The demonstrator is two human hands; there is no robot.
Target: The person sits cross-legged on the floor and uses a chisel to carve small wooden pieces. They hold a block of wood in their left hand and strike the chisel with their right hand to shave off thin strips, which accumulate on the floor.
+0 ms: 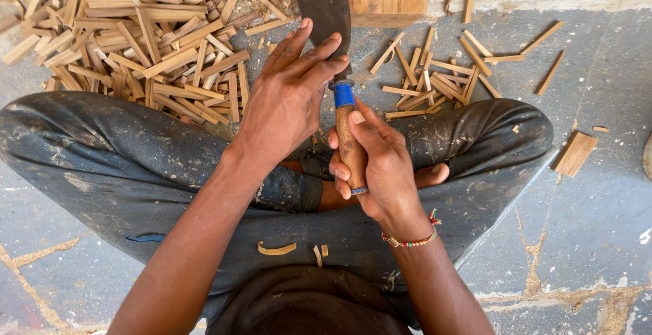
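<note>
My right hand point(380, 165) wraps the chisel point(339, 70) handle; its long axis runs straight away from me, blade far. My left hand point(288, 97), fingers spread, rests on the blade's near end.

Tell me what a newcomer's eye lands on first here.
At centre, the right hand grips a broad chisel by its wooden handle while the left hand rests fingers on the dark blade. A big heap of cut wooden strips fills the upper left floor; a smaller pile lies upper right.
</note>
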